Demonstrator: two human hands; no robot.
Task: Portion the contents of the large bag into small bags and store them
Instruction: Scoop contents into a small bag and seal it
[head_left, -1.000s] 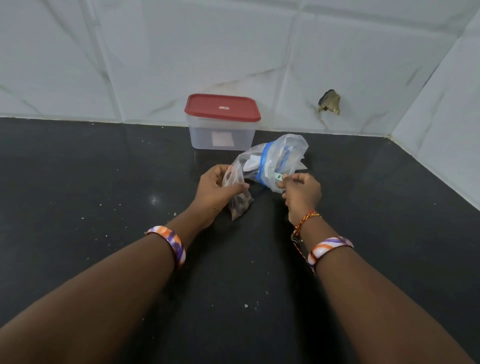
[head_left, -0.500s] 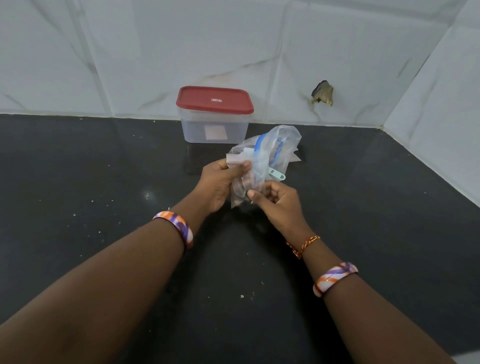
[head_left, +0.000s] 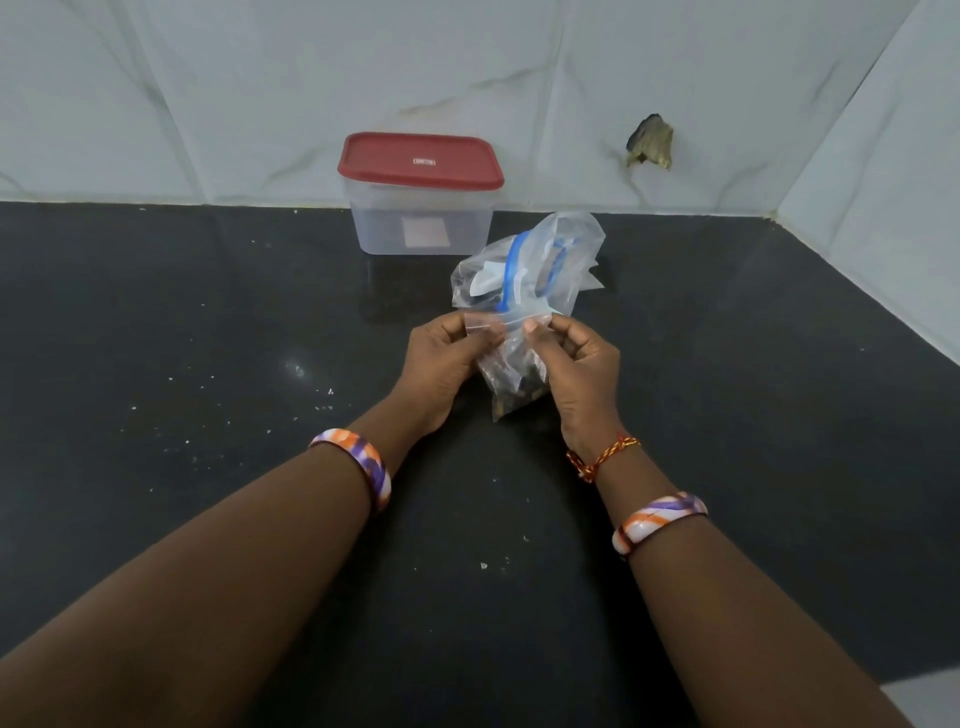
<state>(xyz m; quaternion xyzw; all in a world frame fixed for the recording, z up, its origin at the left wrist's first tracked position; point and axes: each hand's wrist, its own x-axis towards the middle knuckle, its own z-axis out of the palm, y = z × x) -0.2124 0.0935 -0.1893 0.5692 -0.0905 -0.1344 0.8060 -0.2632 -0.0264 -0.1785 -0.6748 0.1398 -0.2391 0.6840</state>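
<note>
Sealing step: both hands held the small bag (head_left: 511, 371) upright just above the counter (head_left: 208, 338), its top strip stretched between them; this looked like the closing of a filled portion.
Left hand (head_left: 441, 364): fingers (head_left: 483, 336) were clenched on the left end of the strip, thumb in front.
Right hand (head_left: 576, 364): fingers (head_left: 535, 328) were pinched on the right end of the same strip.
Small bag contents: dark pieces sat in the lower half, well below the strip; what they were could not be told.
Large bag (head_left: 530, 265): it lay crumpled on the counter just behind the hands, touching or nearly touching the small bag's top, with a blue zip band across it and something white inside.
Box (head_left: 421, 228): a clear tub with a red lid (head_left: 421, 160) stood shut against the wall, behind the large bag.
Risk, seal: the strip could have closed only at the ends, since the pinches sat at its two tips and the middle looked unpressed; a gap there would have let pieces leak later.
Risk, spill: the bag hung from its top alone, so a slip of either pinch would probably have tipped it and scattered pieces onto the counter.
Risk, snag: loose film of the large bag lay so close that it might have been caught in the seal.
Risk, storing: the lid was still on, so one hand would have had to let go before the portion could go in.
</note>
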